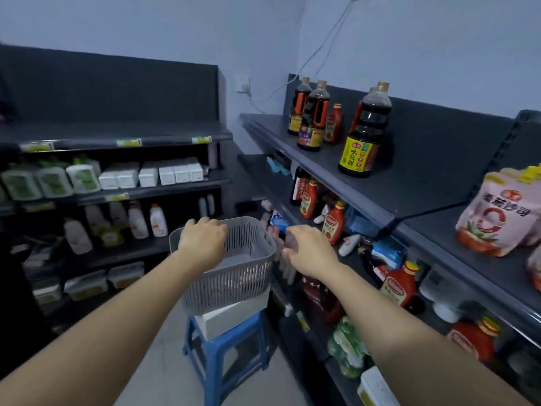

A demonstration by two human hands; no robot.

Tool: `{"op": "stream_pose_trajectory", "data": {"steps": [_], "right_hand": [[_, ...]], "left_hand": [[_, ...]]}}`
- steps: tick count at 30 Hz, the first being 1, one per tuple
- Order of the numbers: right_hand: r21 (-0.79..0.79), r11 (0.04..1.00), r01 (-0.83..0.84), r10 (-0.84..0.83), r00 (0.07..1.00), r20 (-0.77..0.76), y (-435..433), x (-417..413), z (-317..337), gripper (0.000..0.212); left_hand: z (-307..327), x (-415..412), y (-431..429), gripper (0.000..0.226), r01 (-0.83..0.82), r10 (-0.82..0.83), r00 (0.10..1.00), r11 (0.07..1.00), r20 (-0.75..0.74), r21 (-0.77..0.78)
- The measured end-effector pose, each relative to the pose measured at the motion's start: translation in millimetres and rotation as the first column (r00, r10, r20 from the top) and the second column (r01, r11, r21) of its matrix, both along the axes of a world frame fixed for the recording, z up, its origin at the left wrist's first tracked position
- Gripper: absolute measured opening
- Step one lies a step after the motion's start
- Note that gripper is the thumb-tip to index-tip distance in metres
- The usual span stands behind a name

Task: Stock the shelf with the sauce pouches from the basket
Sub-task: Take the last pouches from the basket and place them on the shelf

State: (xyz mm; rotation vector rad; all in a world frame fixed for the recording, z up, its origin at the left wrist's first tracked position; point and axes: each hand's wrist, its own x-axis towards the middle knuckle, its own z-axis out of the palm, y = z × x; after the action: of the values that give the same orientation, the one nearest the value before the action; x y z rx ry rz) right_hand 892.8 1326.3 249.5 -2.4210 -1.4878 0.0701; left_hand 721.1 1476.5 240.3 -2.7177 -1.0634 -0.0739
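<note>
A grey slotted basket (243,276) stands on a white box on a stool in the aisle. Its pale floor shows and I see no pouches inside. My left hand (202,238) lies over the basket's far left rim, fingers curled over the edge. My right hand (307,247) hovers just right of the basket's right rim, fingers loosely curled and holding nothing. Pink sauce pouches (497,218) with yellow caps stand on the right unit's top shelf (433,200), at the right edge of view.
The white box (234,315) sits on a blue plastic stool (216,350). Dark soy sauce bottles (363,136) stand further along the top shelf. Red ketchup bottles (333,224) fill the lower right shelves. A second shelf unit (117,183) with white tubs and bottles stands on the left.
</note>
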Motion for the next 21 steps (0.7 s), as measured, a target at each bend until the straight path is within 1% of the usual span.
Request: {"op": "stream_pose_trajectory", "data": {"steps": [2, 4, 6, 10, 12, 17, 21], "right_hand": [[-0.038, 0.999, -0.015, 0.014, 1.0, -0.009, 25, 7, -12, 0.036], [-0.07, 0.997, -0.037, 0.035, 0.999, -0.019, 49, 15, -25, 0.046], [-0.1, 0.993, -0.06, 0.058, 0.998, -0.024, 73, 27, -38, 0.05], [-0.133, 0.985, -0.114, 0.108, 0.993, -0.052, 121, 55, -61, 0.044], [-0.152, 0.98, -0.13, 0.122, 0.991, -0.059, 144, 70, -71, 0.046], [-0.222, 0.954, -0.201, 0.185, 0.978, -0.092, 193, 101, -98, 0.042], [-0.296, 0.926, -0.232, 0.204, 0.971, -0.124, 228, 117, -121, 0.046]], "left_hand": [[-12, 4, 22, 0.034, -0.032, 0.032, 0.999, 0.999, -0.022, -0.022], [-25, 12, 43, 0.03, -0.049, 0.047, 0.998, 0.998, -0.042, -0.036], [-38, 22, 64, 0.029, -0.06, 0.058, 0.996, 0.997, -0.063, -0.041], [-68, 46, 107, 0.032, -0.112, 0.106, 0.991, 0.991, -0.079, -0.074], [-81, 58, 125, 0.034, -0.144, 0.136, 0.987, 0.984, -0.082, -0.101], [-112, 84, 161, 0.031, -0.2, 0.182, 0.976, 0.965, -0.117, -0.167], [-134, 97, 188, 0.037, -0.243, 0.214, 0.967, 0.941, -0.14, -0.237]]}}
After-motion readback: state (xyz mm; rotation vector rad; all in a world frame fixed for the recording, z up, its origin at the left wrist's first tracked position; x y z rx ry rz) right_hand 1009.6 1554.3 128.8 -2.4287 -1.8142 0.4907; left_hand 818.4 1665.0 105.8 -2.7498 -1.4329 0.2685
